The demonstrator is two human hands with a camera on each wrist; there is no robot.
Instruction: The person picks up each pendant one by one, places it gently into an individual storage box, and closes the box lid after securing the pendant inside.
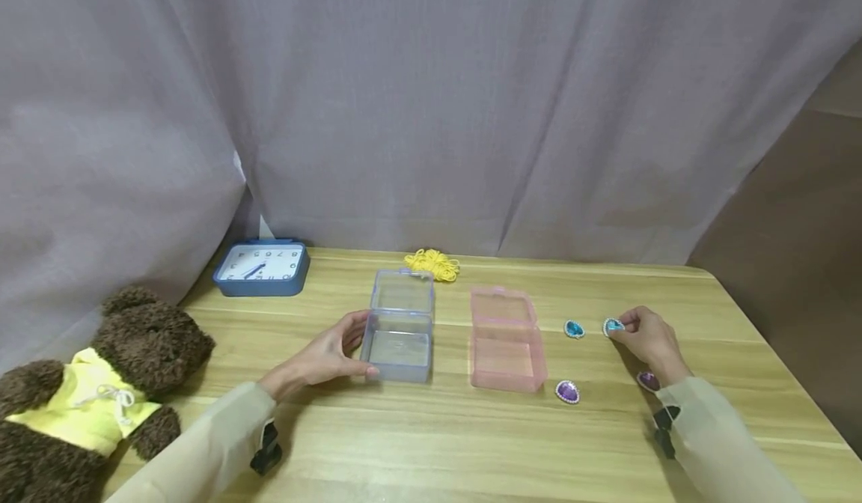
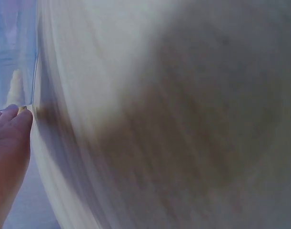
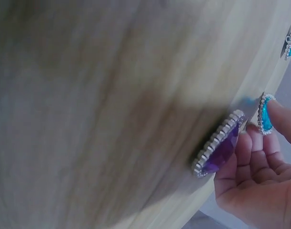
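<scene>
My left hand (image 1: 333, 352) holds the left side of a clear blue plastic box (image 1: 399, 372), thumb at the front corner and fingers by the back. The box lid stands open, tipped away. In the left wrist view, the fingertips of the left hand (image 2: 9, 138) meet the box edge (image 2: 14, 57). At the right, my right hand (image 1: 652, 340) pinches a teal heart-shaped gem (image 1: 613, 326) with a beaded silver rim between thumb and fingers. Another teal gem (image 1: 574, 328) lies to its left. A purple gem (image 1: 648, 381) sits beneath the right wrist, a second purple gem (image 1: 567, 391) further left.
An open pink plastic box (image 1: 506, 380) stands between the blue box and the gems. Yellow cord (image 1: 433, 264) lies bundled at the back. A blue clock (image 1: 263, 286) is at the back left, a brown teddy bear (image 1: 151, 338) at the left edge. Grey curtain (image 1: 404, 114) hangs behind the table.
</scene>
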